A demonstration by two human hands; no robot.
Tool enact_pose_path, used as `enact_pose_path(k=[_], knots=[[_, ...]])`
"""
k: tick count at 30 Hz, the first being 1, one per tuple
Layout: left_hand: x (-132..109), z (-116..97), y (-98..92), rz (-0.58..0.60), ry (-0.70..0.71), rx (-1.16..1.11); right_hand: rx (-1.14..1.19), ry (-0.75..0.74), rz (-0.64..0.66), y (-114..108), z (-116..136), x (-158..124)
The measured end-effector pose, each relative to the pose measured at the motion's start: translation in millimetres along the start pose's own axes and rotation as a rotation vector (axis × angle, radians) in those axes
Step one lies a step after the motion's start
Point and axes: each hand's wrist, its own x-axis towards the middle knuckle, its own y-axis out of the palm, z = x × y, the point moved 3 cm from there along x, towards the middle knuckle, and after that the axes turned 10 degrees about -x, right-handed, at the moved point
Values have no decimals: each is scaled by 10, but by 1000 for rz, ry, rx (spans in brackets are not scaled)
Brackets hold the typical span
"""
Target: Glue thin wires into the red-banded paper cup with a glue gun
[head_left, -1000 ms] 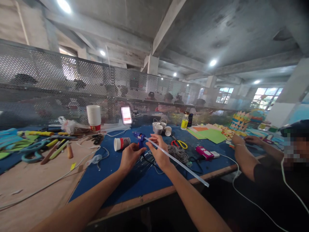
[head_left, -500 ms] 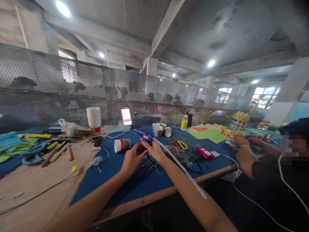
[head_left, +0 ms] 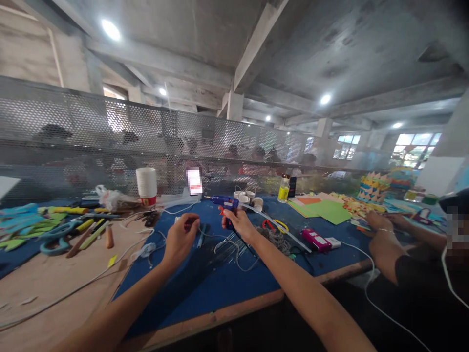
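My right hand (head_left: 238,225) is wrapped round the handle of a blue glue gun (head_left: 223,201), fingers at its orange trigger. A long translucent glue stick (head_left: 282,230) juts from the gun's back end, and the nozzle points left. My left hand (head_left: 181,239) is closed round a paper cup (head_left: 177,219), mostly hidden by the fingers; a bit of its white and red shows. Grey cord (head_left: 273,238) lies in a loose heap right of my right hand, and a strand runs left toward the cup. Clear glue sticks (head_left: 234,247) lie between my forearms.
Stacked paper cups (head_left: 146,183) and a lit phone (head_left: 194,181) stand at the back. Small white cups (head_left: 245,197), yellow-handled scissors (head_left: 282,226), a glue bottle (head_left: 283,189) and a magenta device (head_left: 315,240) lie rightward. Large scissors (head_left: 54,239) lie left. A co-worker's hands (head_left: 381,222) work at right.
My hands have moved apart. The left went left onto the cup, which lay on its side; the right now grips the glue gun by its handle, slightly lower.
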Motion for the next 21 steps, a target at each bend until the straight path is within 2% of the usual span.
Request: enact_pose_path(k=[5, 8, 13, 21], knots=[[140, 251, -423, -129, -28, 166, -131, -22, -48, 10, -83, 68], [172, 438, -569, -161, -101, 182, -212, 7, -87, 18, -182, 86], [174, 616, -569, -77, -237, 186, -272, 43, -132, -12, -319, 53], [179, 626, -495, -62, -251, 192, -283, 32, -106, -27, -221, -35]])
